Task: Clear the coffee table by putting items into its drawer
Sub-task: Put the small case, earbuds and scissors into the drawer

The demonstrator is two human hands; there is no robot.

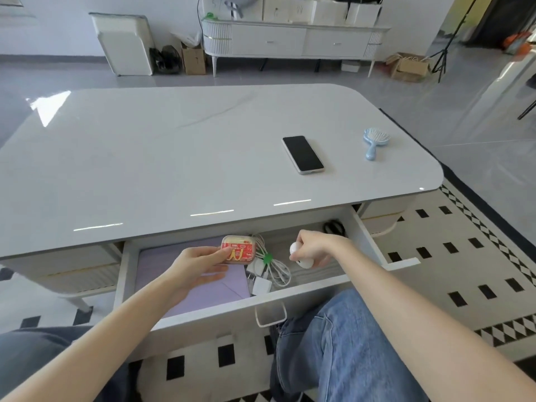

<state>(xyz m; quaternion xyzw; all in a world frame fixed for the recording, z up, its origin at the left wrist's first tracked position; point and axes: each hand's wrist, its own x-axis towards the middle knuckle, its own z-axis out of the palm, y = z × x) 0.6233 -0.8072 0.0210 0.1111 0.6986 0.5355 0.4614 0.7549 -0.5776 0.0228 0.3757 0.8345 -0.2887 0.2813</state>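
The white drawer (290,294) of the glossy coffee table (145,158) is pulled open toward me. My left hand (197,265) holds a small red and white box (239,250) over the drawer's left half, above a purple folder (208,288). My right hand (313,248) is closed on a small white rounded object (301,256) over the drawer's right half. Between both hands lies a white charger with a coiled cable (266,271). On the tabletop lie a black phone (303,154) and a light blue hairbrush (374,142) at the right.
A dark object (333,227) sits in the drawer's back right corner. My knees in jeans (333,349) are below the drawer front. A white sideboard (290,42), cardboard boxes (407,66) and a tripod (443,53) stand beyond the table on the floor.
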